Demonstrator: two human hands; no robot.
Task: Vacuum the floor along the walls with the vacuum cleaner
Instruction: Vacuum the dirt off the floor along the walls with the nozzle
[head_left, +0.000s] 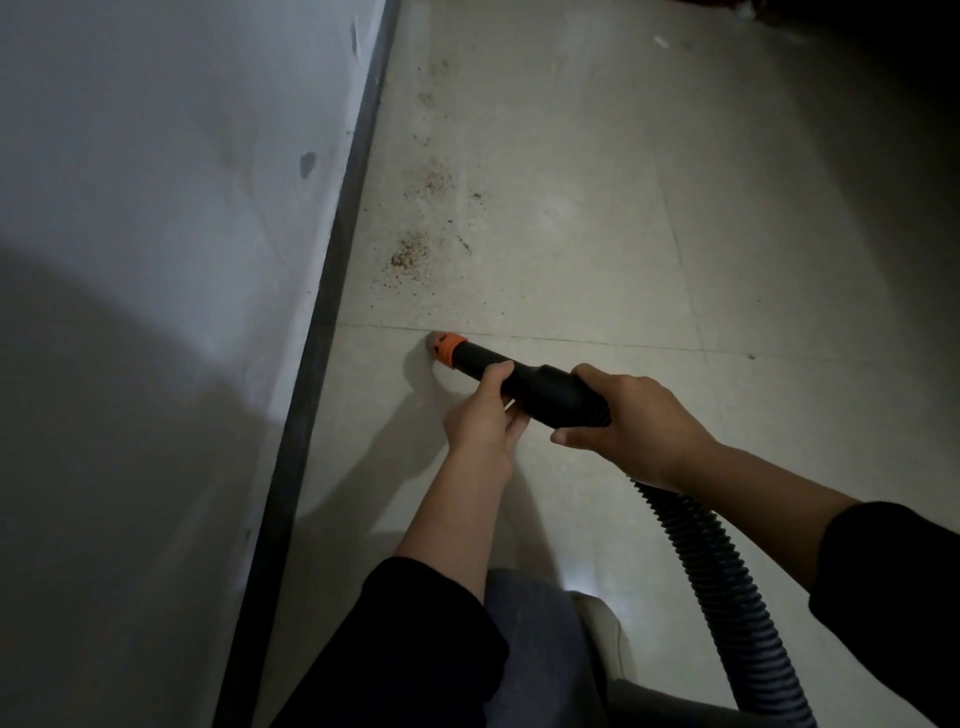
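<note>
The black plastic vacuum nozzle (524, 382) with orange tip (445, 349) points up-left toward the dark baseboard (332, 291) (tip at the tiled floor (571, 234)). The left hand (480, 421) and right hand (636, 426) both grip it, fingers curled.

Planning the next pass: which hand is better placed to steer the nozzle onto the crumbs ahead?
Left, probably: the left hand holds the nozzle nearest its orange tip, on the wall side.

Open floor (597, 218) runs toward twelve and two o'clock from the nozzle (478, 361); the wall (156, 208) (dark baseboard (332, 270) at its foot) closes off nine o'clock. A dark shape (857, 21), perhaps furniture, sits far at one o'clock.
</note>
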